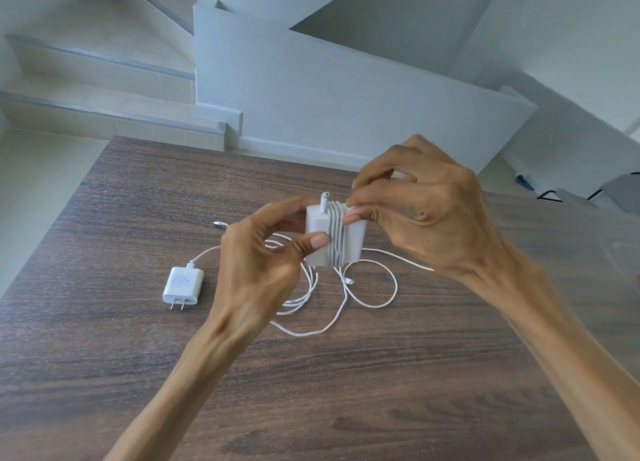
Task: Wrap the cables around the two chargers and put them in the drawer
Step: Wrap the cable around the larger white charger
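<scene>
- Closest to us, both forearms reach in over the near edge of the dark wood table (104,374), and everything is happening above its middle.
- The left hand (263,270) is closed on the big charger (317,233), thumb pressed on its front face and fingers behind. It looks like a brace that keeps the block from turning while the cord goes round.
- The right hand (415,214) is pinched narrow at the block's far top corner, its fingertips (353,214) squeezing the wrapped cable (336,238), probably to keep the turn taut so the coils sit side by side.
- Several neat loops already band the block, and a plug stub stands up from its top.
- Below the hands, the loose cable (367,301) sprawls in open loops on the table, with a connector end lying among them. I can't tell which strand belongs to which charger.
- Towards the left edge, the small charger (181,285) lies flat, prongs pointing at the near edge and cord still plugged in. It's unwrapped, so I'd say we're in the first half of the job.
- No drawer is in view.
- Beyond the far edge: pale stairs (97,79) and a white wall.
</scene>
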